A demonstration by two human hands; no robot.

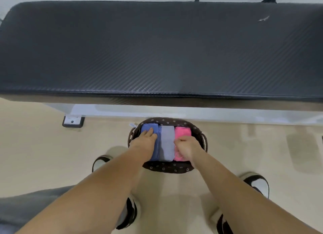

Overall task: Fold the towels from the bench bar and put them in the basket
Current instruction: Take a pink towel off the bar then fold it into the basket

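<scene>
A dark woven basket [167,167] with a flowered lining stands on the floor just in front of the bench. Three folded towels lie side by side in it: a blue towel [148,127] on the left, a pale grey-lilac towel [167,143] in the middle and a pink towel [182,131] on the right. My left hand [146,137] lies flat on the blue towel with straight fingers. My right hand [185,146] is on the pink towel, fingers curled into its near part. The near ends of the blue and pink towels are hidden under my hands.
The wide black padded bench [157,47] fills the upper half of the view, with its white frame [122,111] and a foot plate [73,121] behind the basket. My feet in black-and-white slippers [257,183] stand on the beige floor around the basket.
</scene>
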